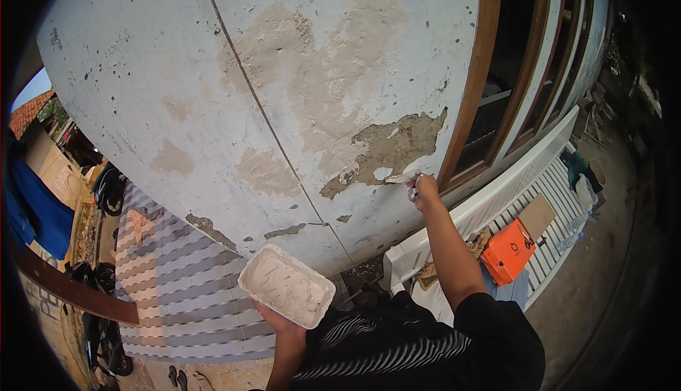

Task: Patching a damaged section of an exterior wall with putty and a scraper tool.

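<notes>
A white wall (142, 51) with beige filler patches (312, 79) and bare grey flaking areas (394, 136) fills the upper middle. My right hand (427, 191) grips a small putty knife (403, 178), its blade at the lower edge of the large flaked area beside the brown window frame (486, 51). My left hand (282, 319) holds a white rectangular tub (287, 285) of pale creamy paste, low in the middle, below the wall. A thin dark line or cable (255, 97) runs down the wall.
A white slatted bench (557, 238) on the right holds an orange bag (507, 249) and a tan board (535, 217). Striped floor tiles (170, 285), parked motorbikes (110, 189), a brown beam (85, 292) and a blue cloth (32, 199) are on the left. Sandals (177, 377) lie at lower left.
</notes>
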Available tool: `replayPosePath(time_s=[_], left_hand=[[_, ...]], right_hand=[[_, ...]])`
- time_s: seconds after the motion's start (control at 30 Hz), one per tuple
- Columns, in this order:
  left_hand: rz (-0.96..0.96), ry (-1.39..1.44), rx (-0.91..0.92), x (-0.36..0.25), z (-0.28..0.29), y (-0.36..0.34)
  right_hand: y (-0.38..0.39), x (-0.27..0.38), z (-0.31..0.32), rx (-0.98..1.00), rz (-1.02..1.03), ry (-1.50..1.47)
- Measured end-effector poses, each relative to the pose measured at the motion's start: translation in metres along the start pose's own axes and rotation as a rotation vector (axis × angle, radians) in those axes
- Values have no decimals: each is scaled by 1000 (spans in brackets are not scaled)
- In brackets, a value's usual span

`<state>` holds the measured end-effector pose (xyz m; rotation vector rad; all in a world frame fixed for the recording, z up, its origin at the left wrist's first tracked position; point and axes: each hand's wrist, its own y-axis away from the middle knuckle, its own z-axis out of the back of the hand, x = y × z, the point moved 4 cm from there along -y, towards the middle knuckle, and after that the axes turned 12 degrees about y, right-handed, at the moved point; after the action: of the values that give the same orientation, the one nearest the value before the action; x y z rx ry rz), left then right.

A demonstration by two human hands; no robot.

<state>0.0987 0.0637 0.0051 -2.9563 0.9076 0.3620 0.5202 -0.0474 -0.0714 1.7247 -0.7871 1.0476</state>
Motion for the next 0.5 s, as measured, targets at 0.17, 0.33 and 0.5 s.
replayPosePath(time_s=[0.17,0.33,0.5], left_hand=[[7,18,34,0,8,-3],[-4,44,17,1,8,-3],[6,-5,59,2,11,-6]], right_hand=[[-2,-3,1,64,-4,119],[-10,-15,-3,-142,-52,-227],[-11,2,-29,-71,29,283]])
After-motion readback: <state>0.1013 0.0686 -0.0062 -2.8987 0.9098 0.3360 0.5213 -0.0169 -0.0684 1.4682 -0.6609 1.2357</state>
